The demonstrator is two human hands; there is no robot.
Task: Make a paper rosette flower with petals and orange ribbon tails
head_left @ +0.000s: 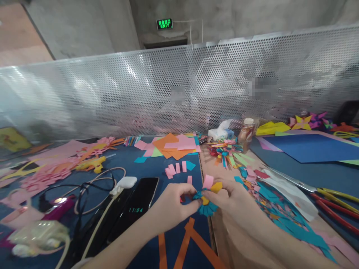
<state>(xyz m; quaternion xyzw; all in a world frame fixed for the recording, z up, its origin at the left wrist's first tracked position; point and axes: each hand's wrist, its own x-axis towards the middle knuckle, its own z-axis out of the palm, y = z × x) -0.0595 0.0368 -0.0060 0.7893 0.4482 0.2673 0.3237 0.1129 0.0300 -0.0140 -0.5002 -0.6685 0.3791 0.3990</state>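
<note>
Between my two hands is a teal paper flower [208, 209] with a yellow piece at its middle. My left hand [179, 200] pinches the flower's left edge between thumb and fingers. From the right, my right hand [230, 196] grips its upper side, and a yellow paper strip [216, 187] shows at those fingers. A pink paper strip [208, 181] stands up just behind the flower. Several short pink strips [177, 168] stand on the dark blue mat beyond my left hand. Orange paper strips [183, 244] lie on the mat nearer to me.
A phone [134, 205] and tangled cables lie left, near a yellow glue gun [91, 163]. Paper sheets [175, 145], a tissue pack [221, 133] and a bottle [246, 130] stand farther back. Scissors [311, 186] and teal scraps [291, 224] are at right. A perforated metal panel [112, 97] closes the back.
</note>
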